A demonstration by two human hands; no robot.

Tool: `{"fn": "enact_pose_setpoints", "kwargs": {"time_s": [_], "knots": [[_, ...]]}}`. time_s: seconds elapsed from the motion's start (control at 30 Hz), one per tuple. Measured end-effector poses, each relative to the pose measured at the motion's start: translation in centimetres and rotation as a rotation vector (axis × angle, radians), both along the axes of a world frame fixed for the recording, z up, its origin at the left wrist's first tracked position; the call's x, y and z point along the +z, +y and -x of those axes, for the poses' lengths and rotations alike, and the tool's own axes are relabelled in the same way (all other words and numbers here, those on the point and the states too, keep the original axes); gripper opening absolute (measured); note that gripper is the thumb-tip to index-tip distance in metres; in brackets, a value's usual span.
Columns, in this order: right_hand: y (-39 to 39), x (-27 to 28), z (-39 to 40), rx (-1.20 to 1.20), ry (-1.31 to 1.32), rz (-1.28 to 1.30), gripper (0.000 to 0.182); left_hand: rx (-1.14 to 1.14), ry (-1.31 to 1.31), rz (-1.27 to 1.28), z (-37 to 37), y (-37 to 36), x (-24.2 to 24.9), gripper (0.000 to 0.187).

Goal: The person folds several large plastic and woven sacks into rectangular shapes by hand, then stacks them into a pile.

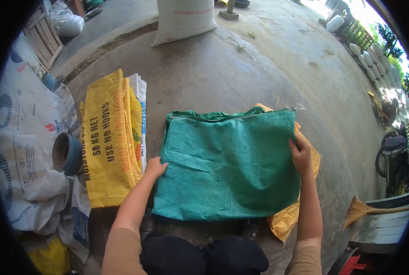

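Pinching green sack [227, 167] at centre of view by opposite side edges: left hand [155, 168] at 9 o'clock, right hand [301, 156] at 3. Probably light, floppy, slightly slippery; best gripped there, layers together. Partly covering orange sack [285, 224] toward 4 o'clock.

Decent daylight, but the sky [365, 13] is blown out top right; floor [268, 59] looks softly lit, strong fisheye bend, corners pure black.

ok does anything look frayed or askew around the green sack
Yes: loose white threads stick out at the far right corner of the green woven sack, as if frayed. The orange sack partly hidden by it pokes out askew, not lined up.
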State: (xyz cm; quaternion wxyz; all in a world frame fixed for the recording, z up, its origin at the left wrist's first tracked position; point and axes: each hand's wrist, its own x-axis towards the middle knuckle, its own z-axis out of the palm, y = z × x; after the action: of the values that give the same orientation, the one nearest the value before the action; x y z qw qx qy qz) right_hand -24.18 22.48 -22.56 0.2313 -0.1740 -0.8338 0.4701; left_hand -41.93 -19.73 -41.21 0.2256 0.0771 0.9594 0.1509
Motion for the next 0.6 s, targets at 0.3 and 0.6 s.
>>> {"fn": "enact_pose_setpoints", "kwargs": {"time_s": [0.3,0.6], "knots": [[-0.9,4.9,3.1,0.040,0.159,-0.071,0.022,0.066,0.186,0.023,-1.7,1.9,0.4,0.030],[-3.1,3.2,-2.5,-0.045,0.101,-0.009,0.022,0.114,0.380,-0.464,-2.3,-1.3,-1.7,0.020]]}}
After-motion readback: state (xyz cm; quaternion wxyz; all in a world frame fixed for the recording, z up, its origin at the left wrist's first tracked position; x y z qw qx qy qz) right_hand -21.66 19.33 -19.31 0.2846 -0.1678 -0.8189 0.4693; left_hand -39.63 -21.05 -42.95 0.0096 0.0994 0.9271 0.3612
